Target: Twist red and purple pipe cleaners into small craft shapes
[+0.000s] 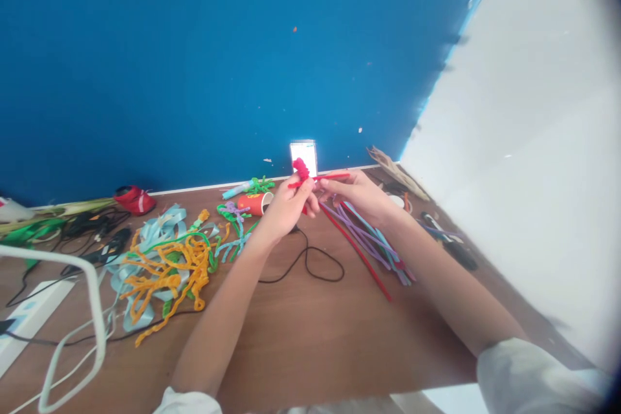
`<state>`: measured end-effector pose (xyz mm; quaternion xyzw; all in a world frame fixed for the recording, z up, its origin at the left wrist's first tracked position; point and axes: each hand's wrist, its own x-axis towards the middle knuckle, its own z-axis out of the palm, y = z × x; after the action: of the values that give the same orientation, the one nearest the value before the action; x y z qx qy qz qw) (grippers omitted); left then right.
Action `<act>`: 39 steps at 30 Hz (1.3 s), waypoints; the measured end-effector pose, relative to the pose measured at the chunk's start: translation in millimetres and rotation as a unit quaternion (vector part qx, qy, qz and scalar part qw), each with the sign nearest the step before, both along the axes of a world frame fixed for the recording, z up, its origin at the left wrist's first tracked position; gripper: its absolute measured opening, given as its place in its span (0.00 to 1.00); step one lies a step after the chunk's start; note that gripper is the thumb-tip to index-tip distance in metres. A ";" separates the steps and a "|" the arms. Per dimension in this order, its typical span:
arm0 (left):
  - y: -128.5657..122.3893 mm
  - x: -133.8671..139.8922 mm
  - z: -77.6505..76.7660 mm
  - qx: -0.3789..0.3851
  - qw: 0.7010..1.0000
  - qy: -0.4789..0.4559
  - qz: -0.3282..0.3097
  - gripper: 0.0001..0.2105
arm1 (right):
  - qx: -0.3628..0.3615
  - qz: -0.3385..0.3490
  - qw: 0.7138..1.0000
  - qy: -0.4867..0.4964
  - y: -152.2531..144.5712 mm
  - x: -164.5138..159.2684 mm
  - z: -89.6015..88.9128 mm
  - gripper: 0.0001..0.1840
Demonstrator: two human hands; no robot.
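Note:
Both my hands are raised over the far middle of the brown table. Between the fingers of my left hand (290, 204) is a red pipe cleaner (301, 169), wound into a thick coil at its upper end. My right hand (356, 193) pinches a straight red stretch that runs across from the left fingers. Under my right forearm lies a bundle of purple, light blue and red pipe cleaners (363, 236), with one long red one (366, 259) slanting toward me. A lit phone screen (304, 152) stands against the wall right behind the coil.
Orange pipe-cleaner branches (169, 272) and light blue ribbon (133, 278) tangle at left. A red paper cup (252, 204) lies on its side. Nearby are a black cable (323, 278), a white power strip (36, 317) and a white bent frame (97, 317). A blue wall (218, 65) rises behind.

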<state>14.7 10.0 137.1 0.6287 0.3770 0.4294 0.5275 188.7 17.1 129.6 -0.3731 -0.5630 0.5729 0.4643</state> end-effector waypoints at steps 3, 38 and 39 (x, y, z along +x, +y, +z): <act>5.4 -3.3 -0.6 -0.013 1.000 -0.017 0.020 0.15 | -0.018 0.029 0.999 0.010 2.8 -0.6 -1.6 0.12; 13.8 -16.5 9.5 0.153 0.964 0.215 -0.036 0.12 | -0.100 0.076 0.990 0.056 6.4 4.3 -3.5 0.10; 10.4 -16.7 12.3 0.136 0.967 0.210 -0.046 0.13 | -0.090 0.081 0.991 0.051 5.3 3.6 -2.8 0.10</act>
<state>-1.9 20.4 149.5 0.7874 0.3881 0.3097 0.3652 192.3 22.4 126.8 -0.3364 -0.5131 0.6753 0.4093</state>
